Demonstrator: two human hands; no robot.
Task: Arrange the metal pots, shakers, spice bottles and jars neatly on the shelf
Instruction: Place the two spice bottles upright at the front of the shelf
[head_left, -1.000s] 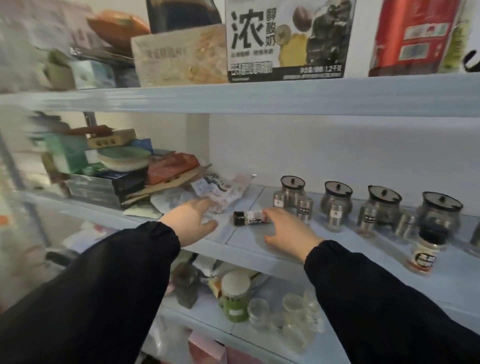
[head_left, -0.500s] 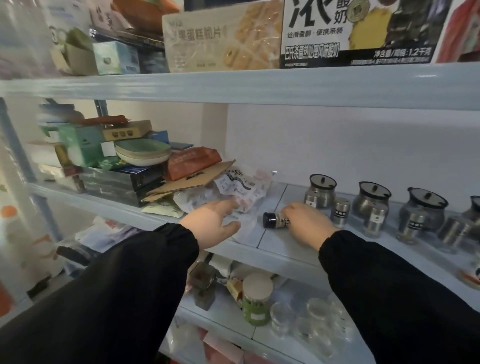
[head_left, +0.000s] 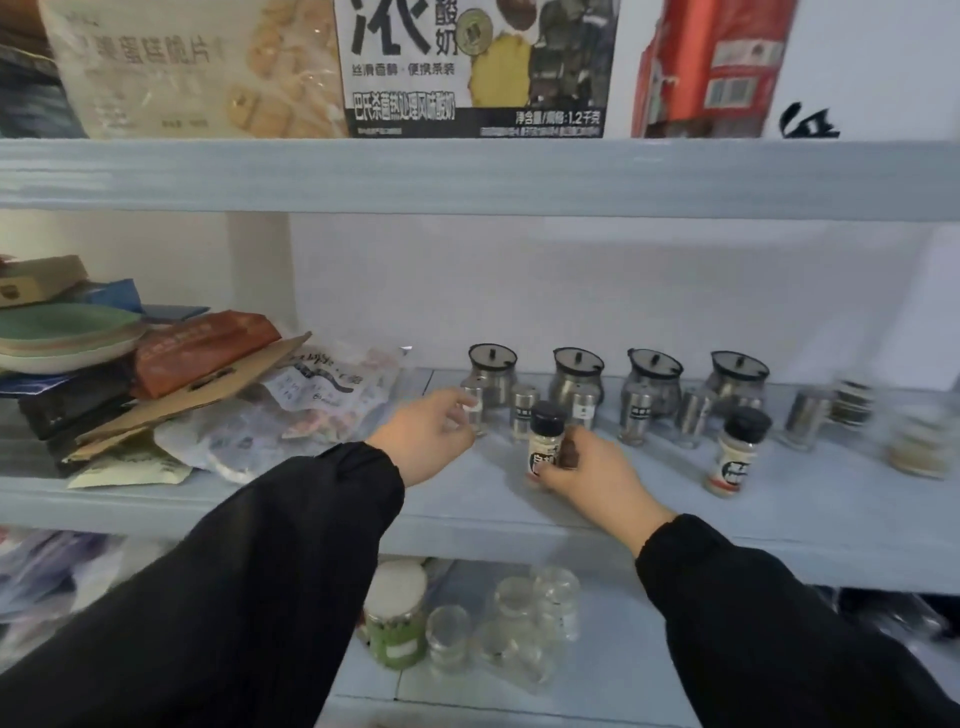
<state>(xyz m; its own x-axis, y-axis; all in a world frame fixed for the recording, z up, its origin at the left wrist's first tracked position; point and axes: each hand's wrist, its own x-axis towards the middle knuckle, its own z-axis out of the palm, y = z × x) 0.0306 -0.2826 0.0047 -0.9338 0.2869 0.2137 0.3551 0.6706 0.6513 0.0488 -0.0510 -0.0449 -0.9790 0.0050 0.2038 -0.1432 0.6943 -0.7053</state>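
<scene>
I see black-capped glass spice bottle (head_left: 545, 441), flat on pale blue shelf (head_left: 675, 499) half second ago, now upright before metal pot row (head_left: 576, 371); right hand (head_left: 592, 478) grip wraps it. Meanwhile left hand (head_left: 426, 431) off plastic packets (head_left: 322, 395), now at leftmost small steel shaker (head_left: 475, 410); cannot tell its grip. Bottle ready for lining up.

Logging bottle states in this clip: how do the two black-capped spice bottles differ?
The held bottle is gripped by the right hand; the free bottle stands untouched. The held bottle sits before the second pot, the free bottle before the fourth pot. Both are upright with black caps and similar labels.
</scene>
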